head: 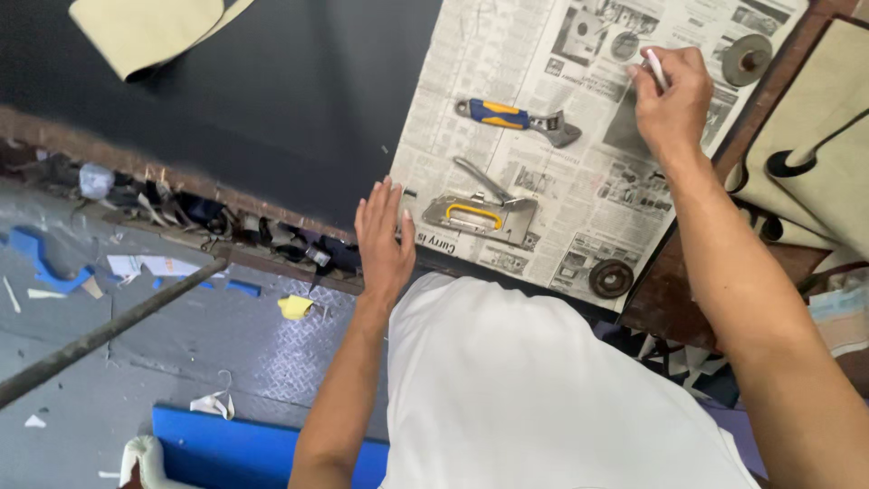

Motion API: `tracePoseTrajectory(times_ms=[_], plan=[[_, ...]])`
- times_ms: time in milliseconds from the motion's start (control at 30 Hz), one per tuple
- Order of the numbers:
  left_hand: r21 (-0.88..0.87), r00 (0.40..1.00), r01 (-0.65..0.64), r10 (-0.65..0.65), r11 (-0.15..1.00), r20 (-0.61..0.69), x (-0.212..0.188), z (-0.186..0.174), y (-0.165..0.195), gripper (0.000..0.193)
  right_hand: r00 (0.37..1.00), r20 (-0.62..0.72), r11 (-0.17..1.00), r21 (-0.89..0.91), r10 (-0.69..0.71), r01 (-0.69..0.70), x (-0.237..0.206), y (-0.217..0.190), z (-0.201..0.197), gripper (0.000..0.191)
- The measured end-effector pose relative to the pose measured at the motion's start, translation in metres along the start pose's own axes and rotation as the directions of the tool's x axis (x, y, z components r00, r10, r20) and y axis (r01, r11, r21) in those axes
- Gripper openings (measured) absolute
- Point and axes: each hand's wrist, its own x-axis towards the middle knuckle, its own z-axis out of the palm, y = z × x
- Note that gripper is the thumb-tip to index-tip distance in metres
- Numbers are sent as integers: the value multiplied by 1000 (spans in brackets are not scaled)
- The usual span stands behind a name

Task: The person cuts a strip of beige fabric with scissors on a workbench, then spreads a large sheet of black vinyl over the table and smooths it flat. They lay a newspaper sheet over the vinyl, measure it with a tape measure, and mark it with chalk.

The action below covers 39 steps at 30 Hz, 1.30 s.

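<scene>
Chalk stick [655, 68], white and short, sits pinched between the fingers [644, 81] of the right hand [672, 101], far out over the newspaper [579, 172] spread on the bench [272, 100]; the grip looks like a writing hold, tip up and away. Nearer the body, the left hand [384, 237] lies flat and empty at the sheet's near edge, fingers spread, seemingly pressing paper and dark covering down. Just beside it lies a staple gun [480, 215] with a yellow handle, then an adjustable wrench [518, 118] with a blue and yellow grip. Two round metal discs [611, 278] [747, 60] rest on the paper's corners, probably as weights. Pale fabric [149, 29] lies at the far left.
</scene>
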Motion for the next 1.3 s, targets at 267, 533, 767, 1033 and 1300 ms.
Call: tracePoseTrajectory(times_ms=[267, 533, 767, 1033, 1300], plan=[[-97, 876, -408, 419, 908, 240, 149, 57, 46, 54, 969, -52, 968, 53, -243, 246, 60, -25, 36, 19], [-80, 778, -525, 515, 848, 359, 205, 67, 28, 66, 782, 622, 979, -179, 38, 95, 93, -68, 43, 24], [19, 774, -549, 500, 835, 390, 195, 59, 2, 86, 772, 611, 954, -87, -176, 286, 20, -77, 55, 35], [99, 776, -547, 458, 831, 434, 190, 68, -3, 102, 701, 704, 921, -340, 114, 191, 1, -37, 32, 28], [222, 789, -553, 420, 803, 449, 189, 66, -8, 104, 929, 332, 942, -333, 164, -47, -45, 4, -28, 43]])
